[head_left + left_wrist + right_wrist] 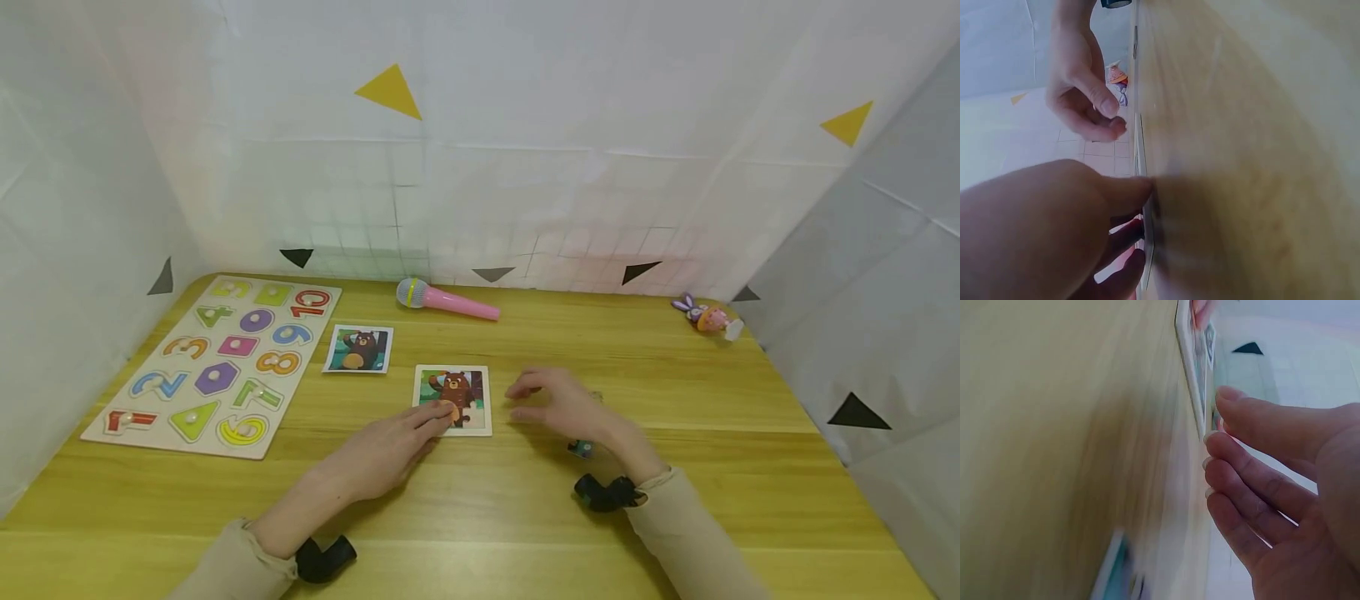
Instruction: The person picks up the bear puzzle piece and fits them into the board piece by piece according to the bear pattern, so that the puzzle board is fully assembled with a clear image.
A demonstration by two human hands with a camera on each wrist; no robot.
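Observation:
A small square jigsaw with a brown bear and a pale frame lies at the middle of the table. My left hand rests its fingertips on the bear's belly; in the left wrist view the thumb is at the board's near edge. Bare pale wood shows in the picture's lower right. Beside the board my right hand hovers with loosely bent fingers, a gap between thumb and fingertips and nothing in it. A dark teal jigsaw piece lies near the right wrist. Another small piece is mostly hidden behind that hand.
Left of the jigsaw lies a matching bear picture card. A wooden number and shape board covers the table's left side. A pink toy microphone is at the back, and a small rabbit toy lies at the back right.

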